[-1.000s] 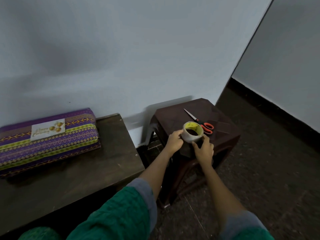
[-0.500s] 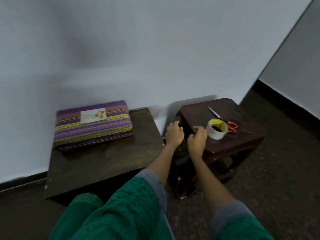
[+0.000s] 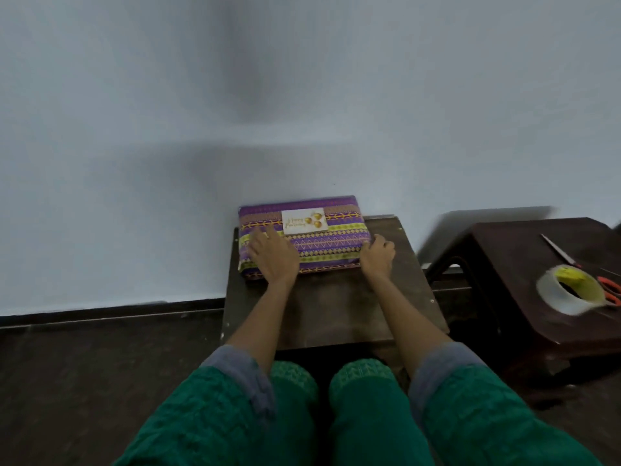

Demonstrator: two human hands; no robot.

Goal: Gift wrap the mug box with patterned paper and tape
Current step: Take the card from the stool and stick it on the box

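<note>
The pale wall (image 3: pixel 302 95) fills everything from nine o'clock round to three, and the dark floor (image 3: pixel 84 381) runs along its foot. My green sleeves (image 3: pixel 208 422) and knees take up the six o'clock edge. Straight ahead stands the low wooden table (image 3: pixel 336 307), and at three o'clock, just beside it, the dark brown stool (image 3: pixel 504 257).

The wrapped mug box (image 3: pixel 332 243) lies flat at the table's twelve o'clock end, against the wall, in purple and yellow patterned paper with a small pale card (image 3: pixel 304 222) stuck on top.

My left hand (image 3: pixel 274 255) lies flat on the box's nine o'clock half, fingers straight and slightly spread, pressing the paper. My right hand (image 3: pixel 376 255) is at the box's three o'clock end, fingers curled round that edge, thumb side toward me.

On the stool, toward four o'clock, the tape roll (image 3: pixel 568 290) sits touching the orange-handled scissors (image 3: pixel 605 285), whose blades point toward twelve.
</note>
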